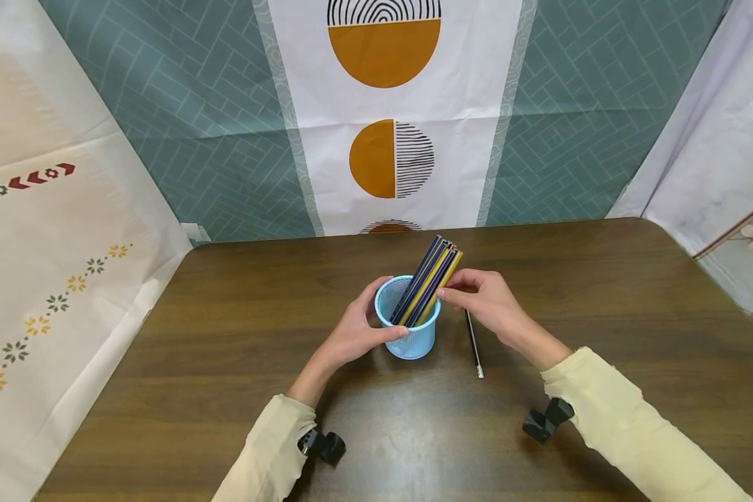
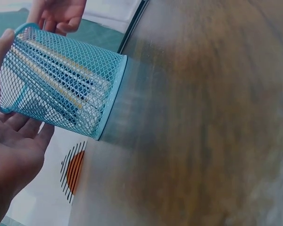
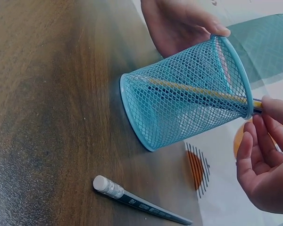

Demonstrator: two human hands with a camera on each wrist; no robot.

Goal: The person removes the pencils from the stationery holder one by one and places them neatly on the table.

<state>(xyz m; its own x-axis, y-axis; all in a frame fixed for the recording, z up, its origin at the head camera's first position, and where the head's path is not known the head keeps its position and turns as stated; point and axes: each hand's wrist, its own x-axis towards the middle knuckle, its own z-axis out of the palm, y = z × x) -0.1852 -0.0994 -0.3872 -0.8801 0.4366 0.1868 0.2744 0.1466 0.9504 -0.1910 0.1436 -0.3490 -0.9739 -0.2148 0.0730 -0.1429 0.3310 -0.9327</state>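
Note:
A light blue mesh pencil cup (image 1: 413, 346) stands upright on the table, with a bundle of yellow and dark pencils (image 1: 425, 284) leaning to the right inside it. My left hand (image 1: 359, 326) holds the cup from the left, thumb at the near rim and fingers around the far side. At the right rim, my right hand (image 1: 491, 304) pinches pencils between thumb and fingers, as the right wrist view also shows. A single dark pencil (image 3: 148, 205) with a white eraser lies on the table to the right of the cup, partly under the right hand in the head view.
The brown wooden table (image 1: 238, 390) extends around the cup on all sides. Behind it hangs a teal and white patterned cloth (image 1: 226, 125), and pale cloths hang left and right. Both forearms carry black wrist cameras.

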